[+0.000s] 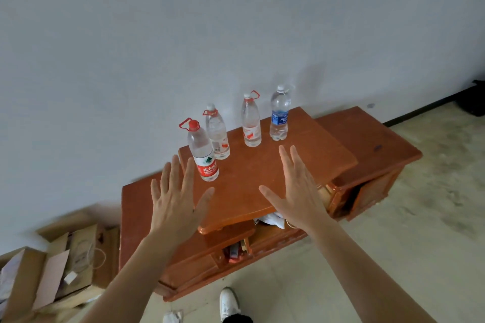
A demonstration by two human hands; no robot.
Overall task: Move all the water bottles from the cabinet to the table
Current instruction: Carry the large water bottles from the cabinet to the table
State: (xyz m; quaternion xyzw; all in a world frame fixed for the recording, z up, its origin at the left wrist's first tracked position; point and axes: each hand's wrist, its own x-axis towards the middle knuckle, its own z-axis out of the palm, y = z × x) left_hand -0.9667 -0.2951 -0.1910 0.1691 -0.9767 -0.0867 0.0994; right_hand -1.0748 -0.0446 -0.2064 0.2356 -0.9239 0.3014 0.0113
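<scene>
Several clear water bottles stand upright on the raised top of a reddish-brown wooden cabinet (262,181). A red-capped bottle with a red label (203,155) is nearest, at the front left. Behind it stands a white-capped bottle (217,134). A tall slim bottle (251,120) and a blue-labelled bottle (280,114) stand further back to the right. My left hand (174,202) hovers flat with spread fingers just left of the red-capped bottle, holding nothing. My right hand (296,189) hovers flat over the cabinet top in front of the two rear bottles, also holding nothing.
Lower cabinet sections extend left and right, with an open compartment (262,231) under the raised top holding paper and small items. Cardboard boxes (52,265) lie on the floor at the left. My white shoe (228,303) is at the bottom. A white wall stands behind.
</scene>
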